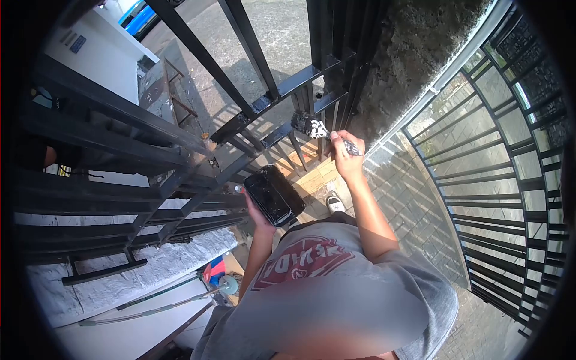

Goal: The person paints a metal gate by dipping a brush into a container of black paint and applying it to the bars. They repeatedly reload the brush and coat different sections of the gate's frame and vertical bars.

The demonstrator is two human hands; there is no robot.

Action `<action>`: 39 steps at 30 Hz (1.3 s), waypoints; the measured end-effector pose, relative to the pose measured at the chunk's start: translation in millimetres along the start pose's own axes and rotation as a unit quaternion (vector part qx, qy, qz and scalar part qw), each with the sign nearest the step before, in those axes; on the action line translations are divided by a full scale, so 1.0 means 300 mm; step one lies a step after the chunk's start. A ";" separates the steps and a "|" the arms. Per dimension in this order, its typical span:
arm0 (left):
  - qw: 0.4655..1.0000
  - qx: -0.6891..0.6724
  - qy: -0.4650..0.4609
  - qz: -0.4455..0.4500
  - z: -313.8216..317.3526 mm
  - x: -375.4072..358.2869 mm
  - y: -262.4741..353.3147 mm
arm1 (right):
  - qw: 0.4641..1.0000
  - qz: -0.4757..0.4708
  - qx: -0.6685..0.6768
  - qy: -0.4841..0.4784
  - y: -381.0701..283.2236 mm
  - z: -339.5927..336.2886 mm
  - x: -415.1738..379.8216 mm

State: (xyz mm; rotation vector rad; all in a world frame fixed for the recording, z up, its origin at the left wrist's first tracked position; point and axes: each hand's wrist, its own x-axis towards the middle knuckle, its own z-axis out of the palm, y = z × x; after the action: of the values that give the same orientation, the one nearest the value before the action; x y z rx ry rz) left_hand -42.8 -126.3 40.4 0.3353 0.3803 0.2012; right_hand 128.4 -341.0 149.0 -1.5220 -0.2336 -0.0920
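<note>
The right hand (345,157) grips a paintbrush (318,129), its bristles against the black gate (288,81); the left hand (255,210) holds a black paint tub (275,195) just below the bars.

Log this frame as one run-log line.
right hand: holds paintbrush against black gate | left hand: holds black paint tray | view: head

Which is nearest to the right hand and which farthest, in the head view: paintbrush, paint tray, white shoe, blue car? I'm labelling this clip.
1. paintbrush: gripped in the right hand, bristles on the gate bars.
2. white shoe: just below that hand, on the paving.
3. paint tray: to its left, held by the left hand; close to the shoe's rank.
4. blue car: far top left, beyond the gate.
</note>
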 end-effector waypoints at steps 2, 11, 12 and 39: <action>1.000 -0.003 0.009 -0.004 -0.008 0.004 -0.018 | 1.000 -0.008 0.019 0.002 0.003 -0.001 0.022; 1.000 0.007 -0.002 0.025 0.028 0.029 -0.103 | 0.990 -0.099 -0.035 -0.095 0.013 -0.064 0.084; 1.000 0.003 -0.004 0.027 0.032 0.029 -0.111 | 0.996 -0.053 -0.011 -0.073 0.000 -0.091 0.097; 0.991 -0.025 0.034 0.129 0.071 -0.039 -0.296 | 0.961 -0.180 -0.206 -0.038 -0.276 -0.376 0.531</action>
State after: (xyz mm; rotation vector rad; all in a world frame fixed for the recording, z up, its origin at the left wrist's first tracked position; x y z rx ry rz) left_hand -33.5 -217.3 31.3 0.3276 0.3977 0.4754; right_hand 277.3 -443.9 259.7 -1.8851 -0.5807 -0.3929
